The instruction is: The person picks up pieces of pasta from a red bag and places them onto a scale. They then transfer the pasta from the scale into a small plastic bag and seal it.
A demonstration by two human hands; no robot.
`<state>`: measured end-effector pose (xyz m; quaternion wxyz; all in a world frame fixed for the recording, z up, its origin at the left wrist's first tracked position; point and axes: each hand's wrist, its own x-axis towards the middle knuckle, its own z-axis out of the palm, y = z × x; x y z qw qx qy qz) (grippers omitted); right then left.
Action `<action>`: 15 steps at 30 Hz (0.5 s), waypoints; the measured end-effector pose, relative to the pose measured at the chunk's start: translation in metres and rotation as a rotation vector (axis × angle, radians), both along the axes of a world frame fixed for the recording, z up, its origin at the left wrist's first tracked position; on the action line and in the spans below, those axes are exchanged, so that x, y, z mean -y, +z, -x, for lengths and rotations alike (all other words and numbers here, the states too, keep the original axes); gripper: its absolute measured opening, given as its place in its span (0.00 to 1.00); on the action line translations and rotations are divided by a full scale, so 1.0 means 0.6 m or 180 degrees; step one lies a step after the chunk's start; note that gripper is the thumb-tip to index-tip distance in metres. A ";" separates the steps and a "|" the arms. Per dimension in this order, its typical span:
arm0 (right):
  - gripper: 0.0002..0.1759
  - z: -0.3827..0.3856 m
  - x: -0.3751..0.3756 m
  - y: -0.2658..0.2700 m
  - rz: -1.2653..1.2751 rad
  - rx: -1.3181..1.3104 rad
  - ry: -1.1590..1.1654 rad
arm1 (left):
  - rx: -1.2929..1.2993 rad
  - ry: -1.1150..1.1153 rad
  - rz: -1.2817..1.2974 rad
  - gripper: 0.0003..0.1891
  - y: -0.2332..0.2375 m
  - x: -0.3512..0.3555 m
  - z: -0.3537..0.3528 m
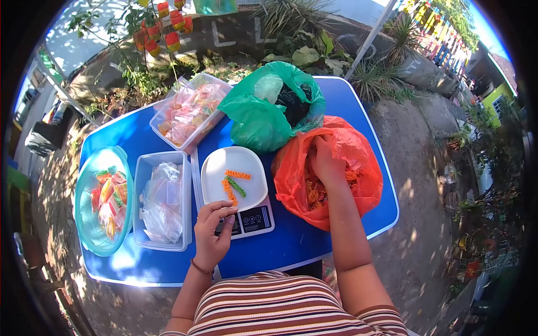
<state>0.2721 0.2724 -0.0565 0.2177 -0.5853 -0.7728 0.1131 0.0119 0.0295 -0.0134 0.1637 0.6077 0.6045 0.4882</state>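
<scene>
Three spirals (237, 187), two orange and one green, lie on the white plate (213, 173) atop the scale (255, 220); the left hand (213, 236) curls its fingers at the plate's near edge, though whether they pinch anything is unclear; the right hand (326, 162) is inside the red bag (361, 197), its fingers hidden, their state impossible to tell; the step seems to be picking out pieces; withdrawing calls for a light grip, clear of the slack rim; the blue tabletop (358, 115) carries everything.

From afar I saw thin, crinkled, shiny plastic on the red bag (365, 187) at three o'clock, smooth plastic on the plate (215, 177) at nine.
</scene>
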 end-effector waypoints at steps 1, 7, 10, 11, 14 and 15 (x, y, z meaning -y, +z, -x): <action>0.14 0.012 0.018 0.039 0.0319 0.0046 -0.0169 | -0.0023 -0.0006 -0.0041 0.10 -0.001 0.000 -0.001; 0.12 -0.045 0.073 0.085 0.0185 -0.0685 -0.0333 | 0.0234 0.0131 0.0164 0.11 0.005 0.008 0.002; 0.07 -0.075 0.103 0.109 0.0548 -0.2150 -0.0212 | 0.0046 0.0077 0.0077 0.09 0.006 0.008 0.007; 0.06 -0.080 0.112 0.121 0.0777 -0.2705 -0.0182 | 0.0032 0.0074 0.0071 0.09 0.005 0.008 0.008; 0.05 -0.078 0.127 0.156 0.0665 -0.2906 -0.0149 | 0.0019 0.0069 0.0054 0.09 0.001 0.005 0.008; 0.05 -0.071 0.133 0.173 0.0739 -0.3111 0.0072 | 0.0033 0.0073 0.0052 0.09 0.001 0.005 0.007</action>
